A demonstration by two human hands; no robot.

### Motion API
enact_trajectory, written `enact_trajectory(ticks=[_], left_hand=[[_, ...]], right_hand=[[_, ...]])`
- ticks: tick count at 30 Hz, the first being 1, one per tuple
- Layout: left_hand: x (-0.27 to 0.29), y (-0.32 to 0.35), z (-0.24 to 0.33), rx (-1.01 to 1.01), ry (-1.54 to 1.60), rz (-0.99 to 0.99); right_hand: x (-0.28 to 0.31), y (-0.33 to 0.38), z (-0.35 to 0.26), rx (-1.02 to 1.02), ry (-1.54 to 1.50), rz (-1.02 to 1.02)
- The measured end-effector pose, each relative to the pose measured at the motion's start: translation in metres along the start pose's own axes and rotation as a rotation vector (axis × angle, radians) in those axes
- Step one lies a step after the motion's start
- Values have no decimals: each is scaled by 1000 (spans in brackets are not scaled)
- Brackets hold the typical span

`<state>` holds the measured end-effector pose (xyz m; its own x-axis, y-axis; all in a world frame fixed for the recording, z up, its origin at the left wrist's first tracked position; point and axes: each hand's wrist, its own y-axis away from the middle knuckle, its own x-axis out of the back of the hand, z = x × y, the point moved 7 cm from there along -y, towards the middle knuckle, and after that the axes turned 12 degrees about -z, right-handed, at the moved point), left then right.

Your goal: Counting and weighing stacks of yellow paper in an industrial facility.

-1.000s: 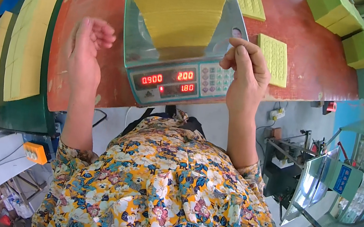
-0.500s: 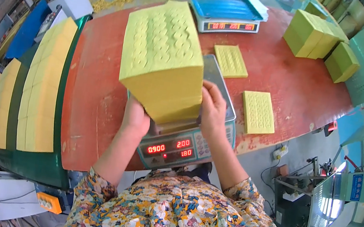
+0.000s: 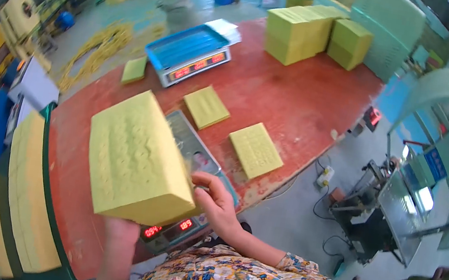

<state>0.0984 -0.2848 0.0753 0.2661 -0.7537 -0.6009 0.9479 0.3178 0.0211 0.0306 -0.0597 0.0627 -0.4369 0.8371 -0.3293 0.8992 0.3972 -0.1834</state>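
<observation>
1. A red worktable (image 3: 313,104) fills the middle of a workshop, with long yellow sheets (image 3: 28,196) lying along its left edge.
2. My left hand (image 3: 123,229) is under the thick yellow stack (image 3: 134,163), bearing it from below; its fingers are hidden, so I cannot tell their grip.
3. The stack is lifted and tilted above the near scale (image 3: 192,155).
4. My right hand (image 3: 217,201) presses curled fingers against the stack's right lower side.
5. Two thin yellow pads (image 3: 256,148) lie beyond, and a blue scale (image 3: 189,51) farther back.
</observation>
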Motion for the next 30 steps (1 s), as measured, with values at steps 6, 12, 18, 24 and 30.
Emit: enact_trajectory(ticks=[6,12,18,24,30], left_hand=[[-92,-26,88,-69,-76,-325],[-90,-27,70,197,-294,-271],[-142,-24,36,267,-170,-352],[-256,-55,-45,272,-268,-558],[-360,-125,-185,450,-152,-614]], right_hand=[[43,24,38,-157,164,118],[10,19,79,-543,-481,-79],[56,19,41,-349,-522,55],[188,8,5,-261,-479,297],[382,-14,-29,-134,-251,472]])
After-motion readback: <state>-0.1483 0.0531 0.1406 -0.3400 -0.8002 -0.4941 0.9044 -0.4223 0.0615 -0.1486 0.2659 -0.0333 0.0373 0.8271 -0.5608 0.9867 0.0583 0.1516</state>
